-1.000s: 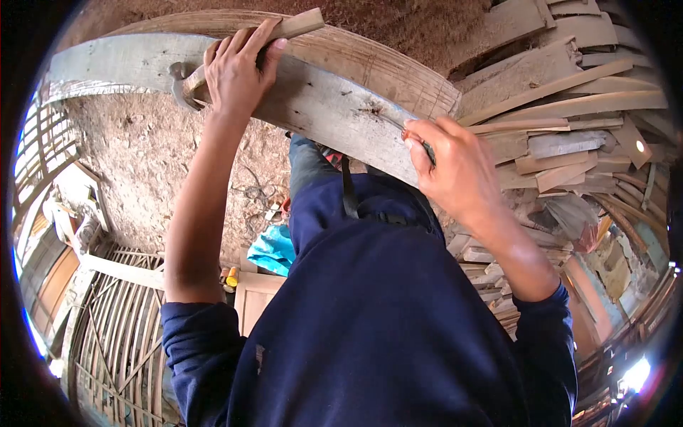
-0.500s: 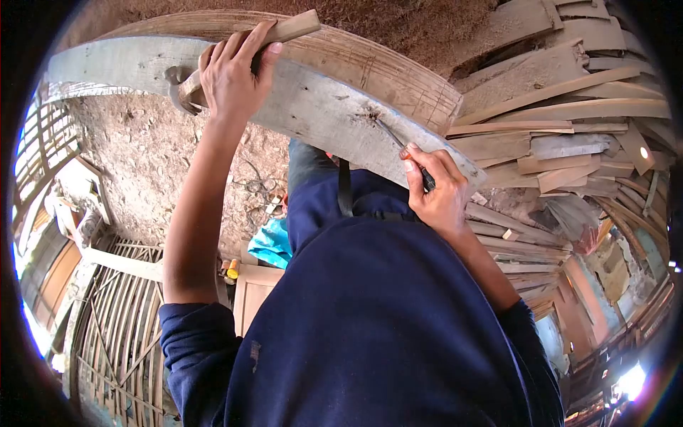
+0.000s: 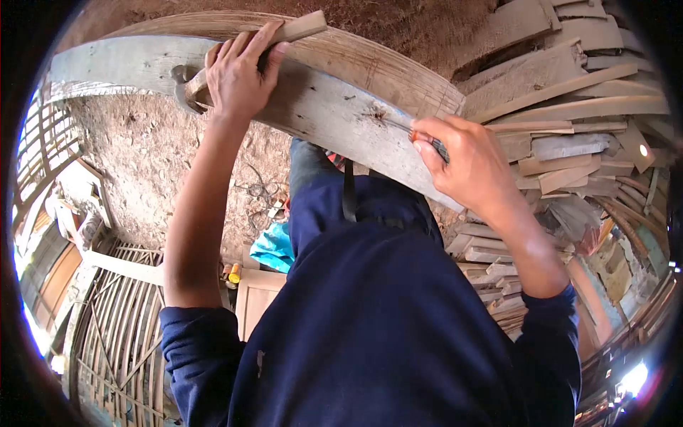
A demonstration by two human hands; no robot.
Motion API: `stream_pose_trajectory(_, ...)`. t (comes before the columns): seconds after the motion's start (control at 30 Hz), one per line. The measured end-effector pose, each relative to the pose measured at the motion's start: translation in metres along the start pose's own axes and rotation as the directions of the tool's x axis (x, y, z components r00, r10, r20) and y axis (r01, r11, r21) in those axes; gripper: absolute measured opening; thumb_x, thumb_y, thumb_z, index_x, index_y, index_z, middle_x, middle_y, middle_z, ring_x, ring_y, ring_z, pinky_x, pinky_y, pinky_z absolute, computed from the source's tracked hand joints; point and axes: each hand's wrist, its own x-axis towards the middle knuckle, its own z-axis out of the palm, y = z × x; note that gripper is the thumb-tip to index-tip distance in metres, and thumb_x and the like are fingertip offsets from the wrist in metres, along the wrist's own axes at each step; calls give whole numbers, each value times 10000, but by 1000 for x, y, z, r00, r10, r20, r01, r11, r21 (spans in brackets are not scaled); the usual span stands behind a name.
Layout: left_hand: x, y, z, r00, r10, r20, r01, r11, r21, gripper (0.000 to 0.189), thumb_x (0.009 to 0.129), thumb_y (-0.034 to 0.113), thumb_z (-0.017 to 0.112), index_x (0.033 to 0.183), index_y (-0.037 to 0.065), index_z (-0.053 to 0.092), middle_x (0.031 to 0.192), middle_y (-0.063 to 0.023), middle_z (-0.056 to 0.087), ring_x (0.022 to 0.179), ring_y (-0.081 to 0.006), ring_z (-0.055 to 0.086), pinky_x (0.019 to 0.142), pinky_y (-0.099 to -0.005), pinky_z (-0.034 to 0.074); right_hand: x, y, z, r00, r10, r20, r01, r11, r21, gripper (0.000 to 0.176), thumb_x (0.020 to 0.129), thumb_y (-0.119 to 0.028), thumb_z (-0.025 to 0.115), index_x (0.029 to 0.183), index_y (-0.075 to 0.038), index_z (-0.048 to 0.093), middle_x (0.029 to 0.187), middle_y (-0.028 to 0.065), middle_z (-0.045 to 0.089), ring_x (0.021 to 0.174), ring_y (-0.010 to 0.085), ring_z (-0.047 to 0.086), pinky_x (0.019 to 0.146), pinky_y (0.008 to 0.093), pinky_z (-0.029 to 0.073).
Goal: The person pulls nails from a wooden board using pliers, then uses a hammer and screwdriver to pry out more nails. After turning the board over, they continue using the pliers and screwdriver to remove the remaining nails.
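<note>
My left hand (image 3: pixel 238 80) is closed round the wooden handle of a claw hammer (image 3: pixel 302 28), whose metal head lies at the left, over the edge of a long grey-painted plank (image 3: pixel 313 114). The hand rests over the plank's upper side. My right hand (image 3: pixel 466 158) grips a screwdriver (image 3: pixel 400 123) with an orange and dark handle, mostly hidden by the fingers. Its shaft lies low over the plank, pointing left, with the tip at a splintered, gouged patch (image 3: pixel 373 114).
A second, bare wooden board (image 3: pixel 398 67) lies behind the plank. Stacked offcuts and slats (image 3: pixel 569 114) fill the right side. Bright blue cloth (image 3: pixel 272 245) and a pale wooden panel (image 3: pixel 260 292) are on the ground by my leg. Slatted wood (image 3: pixel 124 327) stands lower left.
My right hand has moved up and right and turned, with the screwdriver now lying flatter against the plank. My left hand and the hammer have shifted slightly right.
</note>
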Motion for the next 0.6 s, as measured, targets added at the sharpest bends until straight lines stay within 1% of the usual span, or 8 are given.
stream_pose_trajectory(0.07,0,2,0,1000,5,10,-5,1000,12,363,958,408,643,1273,236,693,945,-36,698,903,-256,667,909,-409,452,0,5,3,1000,-12,18,11,998,54,164,901,-170,651,1045,-106,694,837,156,651,758,389,670,685,487,548)
stream_pose_trajectory(0.2,1,5,-2,999,-22,25,23,999,-32,361,942,399,660,1258,229,698,944,-29,698,879,-249,665,897,-399,450,-7,3,8,1000,14,-2,-14,1000,10,190,894,-152,664,1076,-103,686,880,147,677,770,375,684,694,462,562)
stream_pose_trajectory(0.27,1,4,-2,1000,-18,12,19,999,-31,360,939,395,663,1256,229,699,947,-27,700,878,-247,665,895,-398,450,-19,17,28,994,44,-102,-23,981,195,203,892,-133,673,1091,-102,698,927,133,700,797,342,706,693,415,577)
stream_pose_trajectory(0.3,1,4,-1,1000,-9,2,9,999,-33,358,936,391,666,1254,229,700,951,-25,702,876,-245,664,893,-397,450,-27,27,45,982,22,-188,13,983,181,221,884,-114,693,1103,-106,716,947,105,713,793,294,722,679,372,582)
stream_pose_trajectory(0.4,3,6,-3,1000,-19,19,19,1000,-14,350,933,382,670,1246,229,703,957,-21,705,875,-245,664,897,-396,450,-29,28,52,969,33,-244,13,983,183,218,870,-109,717,1087,-112,734,927,72,712,745,262,717,644,368,579)
stream_pose_trajectory(0.43,4,8,-4,997,-49,63,51,998,-22,349,930,379,677,1244,229,705,961,-19,707,889,-242,665,909,-395,449,-36,26,56,970,52,-238,-5,981,194,218,870,-109,717,1087,-112,734,927,72,712,745,262,717,644,368,579)
stream_pose_trajectory(0.5,4,7,-2,998,-38,50,38,999,3,350,931,380,675,1245,228,705,963,-19,707,895,-240,664,913,-395,448,-33,29,59,962,36,-269,26,974,223,225,858,-46,723,1083,-62,725,901,88,715,768,252,716,674,343,575)
stream_pose_trajectory(0.6,4,5,-2,998,-34,51,33,999,25,354,937,382,669,1253,225,704,973,-21,710,917,-239,663,927,-403,444,-36,37,72,944,15,-328,55,978,201,233,849,-41,735,1079,-74,729,891,81,711,744,244,712,649,335,573)
